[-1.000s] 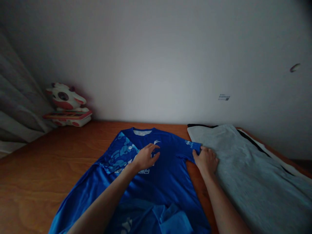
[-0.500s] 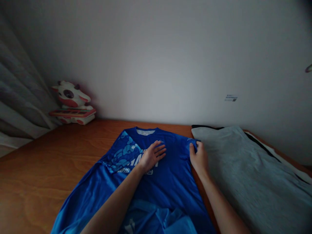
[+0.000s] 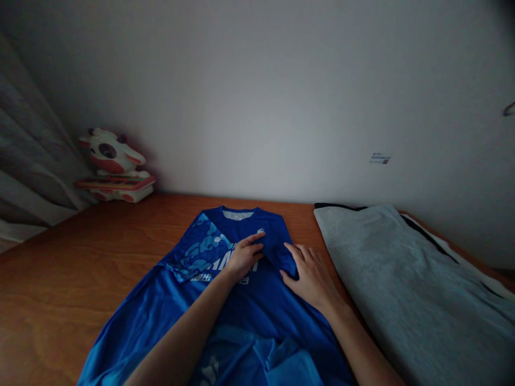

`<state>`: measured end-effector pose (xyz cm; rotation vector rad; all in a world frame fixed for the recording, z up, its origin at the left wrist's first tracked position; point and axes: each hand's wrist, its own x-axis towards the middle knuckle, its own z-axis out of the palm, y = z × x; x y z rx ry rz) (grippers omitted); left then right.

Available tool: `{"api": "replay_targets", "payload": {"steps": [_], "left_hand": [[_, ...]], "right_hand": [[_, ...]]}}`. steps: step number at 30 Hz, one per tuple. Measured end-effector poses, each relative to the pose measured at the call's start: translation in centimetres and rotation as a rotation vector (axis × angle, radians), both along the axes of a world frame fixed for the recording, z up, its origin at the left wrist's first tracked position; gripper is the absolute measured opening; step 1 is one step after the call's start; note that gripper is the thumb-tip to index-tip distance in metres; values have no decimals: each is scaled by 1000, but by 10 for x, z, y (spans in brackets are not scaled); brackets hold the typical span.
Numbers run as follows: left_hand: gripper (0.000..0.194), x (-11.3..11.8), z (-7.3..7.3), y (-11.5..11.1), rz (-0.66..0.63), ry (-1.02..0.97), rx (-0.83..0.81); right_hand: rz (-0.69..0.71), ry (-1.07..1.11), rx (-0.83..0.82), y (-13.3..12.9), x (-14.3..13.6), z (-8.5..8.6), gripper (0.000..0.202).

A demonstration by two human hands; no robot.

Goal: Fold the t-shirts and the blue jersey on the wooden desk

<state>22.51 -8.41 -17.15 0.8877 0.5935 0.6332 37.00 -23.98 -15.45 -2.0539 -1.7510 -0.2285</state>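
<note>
My left hand (image 3: 241, 258) presses flat, pinning the blue printed polyester jersey (image 3: 257, 300) on the wooden desk (image 3: 80, 268); my open right hand (image 3: 309, 276) flattens its folded sleeve.

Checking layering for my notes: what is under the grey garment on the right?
A black edge and a pale edge peek out along the far side of the grey garment, so other cloth seems to lie beneath. How much, and the wooden surface under it, is covered.
</note>
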Motion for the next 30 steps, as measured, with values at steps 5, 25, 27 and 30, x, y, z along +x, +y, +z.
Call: {"api": "replay_targets", "payload": {"steps": [5, 25, 27, 30], "left_hand": [[33, -2, 10, 0, 81, -86, -16], [40, -23, 17, 16, 244, 134, 102], [46, -26, 10, 22, 244, 273, 248], [46, -29, 1, 30, 246, 465, 523]], "right_hand": [[46, 39, 26, -2, -2, -5, 73], [123, 19, 113, -1, 4, -10, 23], [169, 34, 115, -2, 6, -11, 20], [222, 47, 127, -3, 7, -11, 14]]}}
